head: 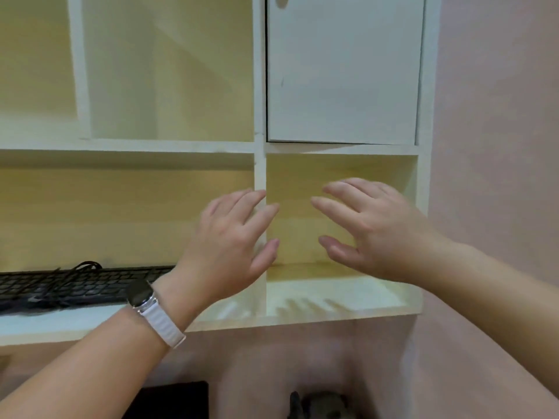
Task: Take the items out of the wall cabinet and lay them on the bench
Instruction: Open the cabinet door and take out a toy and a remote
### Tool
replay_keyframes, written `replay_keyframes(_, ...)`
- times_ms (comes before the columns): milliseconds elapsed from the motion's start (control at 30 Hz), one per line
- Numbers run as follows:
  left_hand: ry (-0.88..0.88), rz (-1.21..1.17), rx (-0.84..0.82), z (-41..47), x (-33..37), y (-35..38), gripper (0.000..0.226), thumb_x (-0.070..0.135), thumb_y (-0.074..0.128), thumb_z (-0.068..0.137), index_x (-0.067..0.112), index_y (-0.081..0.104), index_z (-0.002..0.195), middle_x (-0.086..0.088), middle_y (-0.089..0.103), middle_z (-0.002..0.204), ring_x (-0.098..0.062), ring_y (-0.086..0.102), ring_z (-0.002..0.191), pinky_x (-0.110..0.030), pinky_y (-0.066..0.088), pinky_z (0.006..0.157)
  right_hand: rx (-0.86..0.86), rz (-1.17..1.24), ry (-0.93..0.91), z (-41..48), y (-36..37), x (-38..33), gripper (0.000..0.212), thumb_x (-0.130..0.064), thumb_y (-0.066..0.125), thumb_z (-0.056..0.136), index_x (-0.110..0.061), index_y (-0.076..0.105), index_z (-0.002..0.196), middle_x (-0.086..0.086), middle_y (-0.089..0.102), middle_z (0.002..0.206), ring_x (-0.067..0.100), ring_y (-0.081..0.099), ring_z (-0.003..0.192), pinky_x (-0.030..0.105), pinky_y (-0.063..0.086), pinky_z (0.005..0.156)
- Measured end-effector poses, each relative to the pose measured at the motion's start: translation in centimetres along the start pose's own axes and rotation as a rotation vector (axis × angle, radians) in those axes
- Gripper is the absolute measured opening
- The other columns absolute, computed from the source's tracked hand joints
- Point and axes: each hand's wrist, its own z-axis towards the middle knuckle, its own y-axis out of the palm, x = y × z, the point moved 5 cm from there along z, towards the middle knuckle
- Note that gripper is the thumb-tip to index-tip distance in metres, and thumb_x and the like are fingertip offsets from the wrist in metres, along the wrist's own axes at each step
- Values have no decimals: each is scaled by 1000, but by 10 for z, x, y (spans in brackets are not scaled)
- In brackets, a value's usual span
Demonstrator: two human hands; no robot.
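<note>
While both hands are raised in front of the wall cabinet [260, 146], neither has hold of anything, so the step in hand looks like a reach between pickups. Farthest left, on the cabinet's long lower shelf, lies a black keyboard [90, 285] with its dark cable [75, 270] heaped on top; it is the only item visible in the open compartments, and it sits well apart from both hands. Moving right, the left hand [233, 237], with a smartwatch on a white strap [145, 300] at the wrist, hangs open with fingers loosely spread, crossing in front of the upright divider [260, 176] between the long shelf and the small lower-right compartment. Next comes that compartment [341, 285], which appears bare apart from finger shadows on its floor. The right hand [372, 228] hovers before it, also open, fingers splayed and slightly curled, gripping nothing. Above it the white cabinet door [344, 71] is shut, so whatever is behind it cannot be seen. The bench is not clearly in view; only dark, blurred shapes show at the bottom edge. The next move probably calls for shifting left to lift the keyboard with both hands, gathering the loose cable so it does not snag, or for opening the shut door to check inside.
</note>
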Motion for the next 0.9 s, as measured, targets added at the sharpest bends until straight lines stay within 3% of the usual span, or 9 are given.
replay_keyframes(200, 46, 149, 144, 50, -5, -7, 41, 31, 63, 84, 6, 68, 116, -18, 63, 124, -38, 58, 115, -50, 47, 91, 161, -40, -171, 64, -21, 41, 53, -46, 54, 86, -9, 59, 124, 14, 59, 126, 36, 55, 114, 46, 47, 87)
replay_keyframes(400, 142, 268, 175, 67, -8, -3, 42, 30, 63, 85, 6, 68, 118, -19, 64, 124, -38, 57, 118, -49, 44, 95, 149, -123, -343, 117, -22, 41, 49, -49, 45, 91, -14, 55, 123, 9, 56, 127, 32, 52, 117, 44, 43, 91)
replay_keyframes(600, 160, 262, 198, 64, -30, 10, 45, 30, 63, 81, 8, 69, 120, -19, 62, 128, -38, 56, 121, -52, 44, 97, 105, -184, -428, 145, -2, 41, 47, -49, 44, 90, -17, 57, 122, 7, 56, 129, 30, 49, 123, 46, 42, 98)
replay_keyframes(900, 186, 168, 349, 62, -43, 31, 38, 34, 56, 81, 12, 74, 107, -12, 61, 131, -30, 48, 125, -52, 36, 104, 140, -267, -537, 159, 11, 44, 40, -45, 44, 93, -12, 61, 107, 11, 56, 132, 32, 42, 134, 51, 31, 110)
